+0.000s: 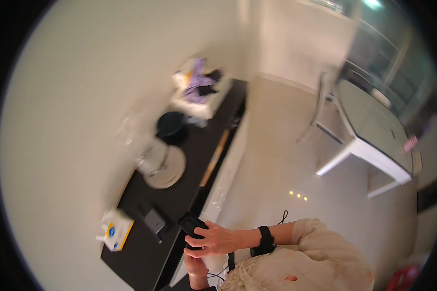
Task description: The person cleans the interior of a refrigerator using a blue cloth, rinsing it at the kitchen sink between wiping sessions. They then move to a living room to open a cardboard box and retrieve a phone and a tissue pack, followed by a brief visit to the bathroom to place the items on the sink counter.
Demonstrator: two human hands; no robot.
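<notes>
A black handheld device (192, 223), perhaps a phone in a thick case, is held between both hands at the front edge of a dark cabinet top. My right hand (215, 238) lies over it from the right, fingers curled on its face. My left hand (195, 264) grips its lower end from below, partly hidden by the right. Black straps circle both wrists, and a thin black cable hangs below them. Just left of the device, a grey rectangular object (155, 220) lies on the cabinet top beside a thin dark item.
On the cabinet top (134, 262) stand a tissue pack (117, 231), a glass vessel on a round pale plate (171, 171), a black round container (171, 125) and a white box with purple cloth (196, 85). A white-legged table (371, 116) and a chair (321, 102) stand right.
</notes>
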